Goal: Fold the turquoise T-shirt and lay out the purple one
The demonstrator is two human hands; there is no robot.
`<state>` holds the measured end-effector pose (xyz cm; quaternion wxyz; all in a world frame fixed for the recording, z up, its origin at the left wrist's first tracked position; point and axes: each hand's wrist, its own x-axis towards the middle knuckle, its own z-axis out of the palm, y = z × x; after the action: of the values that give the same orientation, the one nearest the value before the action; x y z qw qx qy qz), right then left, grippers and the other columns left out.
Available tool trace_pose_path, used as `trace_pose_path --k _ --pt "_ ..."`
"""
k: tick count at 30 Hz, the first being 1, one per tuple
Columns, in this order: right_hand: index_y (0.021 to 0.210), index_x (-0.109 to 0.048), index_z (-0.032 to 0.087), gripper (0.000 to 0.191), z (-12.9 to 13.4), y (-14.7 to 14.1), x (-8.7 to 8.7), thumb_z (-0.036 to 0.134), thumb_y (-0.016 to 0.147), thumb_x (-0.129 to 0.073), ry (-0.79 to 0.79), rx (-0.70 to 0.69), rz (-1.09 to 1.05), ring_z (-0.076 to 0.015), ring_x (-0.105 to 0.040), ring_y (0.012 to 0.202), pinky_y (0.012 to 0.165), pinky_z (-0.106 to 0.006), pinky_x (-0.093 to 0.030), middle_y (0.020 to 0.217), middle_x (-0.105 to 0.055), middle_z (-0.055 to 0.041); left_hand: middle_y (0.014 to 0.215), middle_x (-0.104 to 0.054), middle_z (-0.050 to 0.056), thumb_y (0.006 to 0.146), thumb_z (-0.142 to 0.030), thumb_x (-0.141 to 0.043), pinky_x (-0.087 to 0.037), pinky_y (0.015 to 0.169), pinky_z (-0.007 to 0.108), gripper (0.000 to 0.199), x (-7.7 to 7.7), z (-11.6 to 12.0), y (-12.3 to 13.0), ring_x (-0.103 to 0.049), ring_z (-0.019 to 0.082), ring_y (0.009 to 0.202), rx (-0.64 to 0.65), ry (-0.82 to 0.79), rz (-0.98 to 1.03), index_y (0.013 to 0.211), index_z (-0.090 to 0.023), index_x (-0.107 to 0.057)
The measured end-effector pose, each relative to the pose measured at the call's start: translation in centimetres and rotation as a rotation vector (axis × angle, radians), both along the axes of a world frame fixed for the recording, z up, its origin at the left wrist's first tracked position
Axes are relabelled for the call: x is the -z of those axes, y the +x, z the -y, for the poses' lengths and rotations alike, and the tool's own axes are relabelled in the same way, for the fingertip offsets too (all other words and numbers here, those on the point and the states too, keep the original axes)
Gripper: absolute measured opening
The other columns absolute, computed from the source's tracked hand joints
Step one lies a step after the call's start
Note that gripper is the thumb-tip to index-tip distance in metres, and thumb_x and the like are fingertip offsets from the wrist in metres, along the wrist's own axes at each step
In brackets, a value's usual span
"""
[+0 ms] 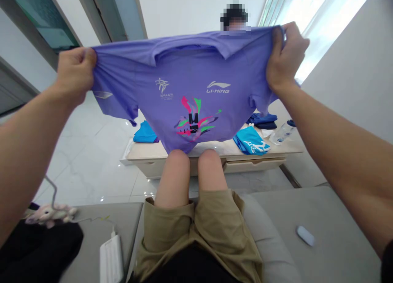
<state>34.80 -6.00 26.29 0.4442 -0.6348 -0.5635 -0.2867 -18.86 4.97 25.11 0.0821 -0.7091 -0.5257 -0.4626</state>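
A purple T-shirt is stretched out in the air in front of me, its printed front facing me and its collar at the top. My left hand is closed around the sleeve and shoulder on the left side. On the right side, my right hand grips the other sleeve with the thumb on the near face. White logos and a colourful graphic show on the chest. The lower hem hangs close to my knees, and the shirt hides part of the low table.
Folded blue clothing and a clear bottle stand on the table's right; another blue folded piece lies left. A person is beyond the shirt. On the grey sofa are a white power bank, a plush toy and a small pale object.
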Motion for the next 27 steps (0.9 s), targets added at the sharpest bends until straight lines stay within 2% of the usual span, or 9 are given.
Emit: trace_pose_path --k 3,5,8,10,12,14,18,22,27 --pt "0.127 -0.066 0.007 0.070 0.8 0.4 -0.4 0.060 0.120 -0.020 -0.001 0.076 0.010 -0.0230 -0.058 0.097 0.082 -0.034 -0.032 0.112 -0.073 -0.0161 0.098 -0.065 0.003 0.118 -0.046 -0.038 -0.053 0.104 0.043 0.058 -1.3 2.1 0.7 -0.070 0.020 0.108 -0.104 0.132 0.046 0.102 0.001 -0.067" --pt "0.129 -0.066 0.004 0.062 1.0 0.7 0.5 0.053 0.123 -0.029 -0.086 0.139 0.011 -0.0225 -0.059 0.092 0.079 -0.034 -0.029 0.108 -0.074 -0.0164 0.090 -0.058 0.000 0.116 -0.041 -0.045 -0.049 0.104 0.036 0.048 -1.0 3.7 1.3 -0.064 0.015 0.100 -0.126 0.112 -0.065 0.092 -0.005 -0.064" --pt "0.127 -0.070 0.008 0.048 0.9 1.6 3.6 0.047 0.121 -0.042 -0.261 0.206 0.021 -0.0222 -0.059 0.082 0.075 -0.034 -0.028 0.098 -0.075 -0.0148 0.077 -0.049 -0.003 0.109 -0.031 -0.055 -0.046 0.094 0.027 0.031 1.5 5.3 1.8 -0.051 0.013 0.082 -0.145 -0.103 -0.216 0.084 -0.012 -0.062" --pt "0.123 -0.072 0.011 0.042 0.8 2.7 6.2 0.045 0.119 -0.048 -0.309 0.175 0.064 -0.0231 -0.060 0.078 0.072 -0.033 -0.028 0.090 -0.076 -0.0128 0.077 -0.053 -0.002 0.107 -0.031 -0.053 -0.041 0.082 0.024 0.024 3.7 5.7 1.6 -0.049 0.015 0.080 -0.164 -0.135 -0.236 0.091 -0.016 -0.065" --pt "0.120 -0.073 0.014 0.043 0.7 3.9 8.7 0.046 0.118 -0.043 -0.289 0.149 0.101 -0.0246 -0.062 0.076 0.070 -0.033 -0.029 0.086 -0.075 -0.0120 0.076 -0.055 0.000 0.107 -0.034 -0.050 -0.036 0.075 0.025 0.026 5.8 5.8 1.1 -0.049 0.018 0.078 -0.159 -0.132 -0.226 0.093 -0.019 -0.065" --pt "0.116 -0.073 0.016 0.047 0.8 5.1 11.0 0.047 0.118 -0.038 -0.290 0.146 0.137 -0.0265 -0.064 0.074 0.068 -0.033 -0.029 0.082 -0.075 -0.0126 0.071 -0.054 0.000 0.105 -0.038 -0.051 -0.032 0.071 0.026 0.027 7.8 5.7 0.8 -0.048 0.019 0.072 -0.116 -0.199 -0.253 0.089 -0.022 -0.064" --pt "0.108 -0.075 0.017 0.044 1.5 6.9 14.7 0.049 0.113 -0.045 -0.402 0.144 0.222 -0.0266 -0.064 0.067 0.065 -0.032 -0.027 0.074 -0.073 -0.0125 0.068 -0.054 0.001 0.098 -0.044 -0.055 -0.030 0.068 0.028 0.025 11.3 5.5 1.0 -0.046 0.020 0.066 -0.103 -0.367 -0.307 0.087 -0.024 -0.066" --pt "0.105 -0.076 0.018 0.045 2.2 7.9 17.6 0.050 0.111 -0.045 -0.375 0.141 0.221 -0.0237 -0.060 0.060 0.061 -0.032 -0.026 0.068 -0.069 -0.0106 0.066 -0.055 0.003 0.097 -0.049 -0.047 -0.030 0.068 0.029 0.032 13.7 4.9 1.3 -0.046 0.022 0.064 -0.193 -0.257 -0.225 0.088 -0.025 -0.066" --pt "0.098 -0.077 0.018 0.056 2.5 9.4 19.4 0.056 0.111 -0.037 -0.262 0.107 0.205 -0.0238 -0.059 0.058 0.059 -0.033 -0.028 0.062 -0.064 -0.0105 0.057 -0.047 0.002 0.091 -0.057 -0.046 -0.025 0.064 0.030 0.037 14.8 4.2 0.8 -0.039 0.020 0.057 -0.223 -0.138 -0.228 0.073 -0.026 -0.055"
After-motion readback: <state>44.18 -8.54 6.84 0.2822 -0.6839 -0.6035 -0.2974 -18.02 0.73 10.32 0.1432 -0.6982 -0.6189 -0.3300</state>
